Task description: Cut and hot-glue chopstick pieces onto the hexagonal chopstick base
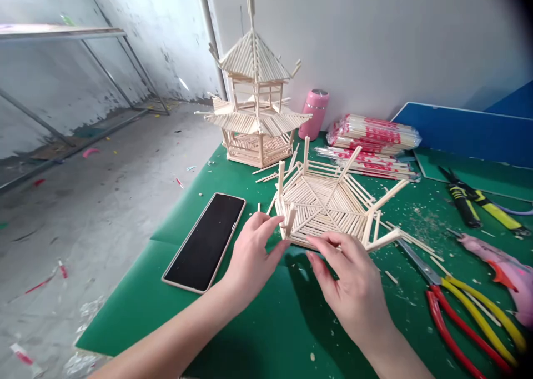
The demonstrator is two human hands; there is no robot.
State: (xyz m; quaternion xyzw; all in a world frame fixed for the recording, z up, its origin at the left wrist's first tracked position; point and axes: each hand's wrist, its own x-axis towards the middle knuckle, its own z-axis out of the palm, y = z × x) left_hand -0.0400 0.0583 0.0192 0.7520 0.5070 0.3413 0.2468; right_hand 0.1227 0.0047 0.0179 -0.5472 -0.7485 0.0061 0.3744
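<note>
A hexagonal base [320,201] made of wooden sticks lies on the green table, with a low railing and upright or leaning corner posts. My left hand [258,245] is at its front-left corner, index finger and thumb closed on the frame beside a short post [290,220]. At the front edge is my right hand [345,268], its thumb and index finger slightly apart with nothing visible between them. Behind the base stands a two-tiered stick pavilion [258,123] with a pointed roof.
Left of the base lies a phone [204,243]. A pink flask [314,115] and packs of chopsticks [372,140] stand at the back. On the right are red-and-yellow-handled scissors [437,282], pliers [478,201], a pink glue gun [499,265] and loose sticks [416,241].
</note>
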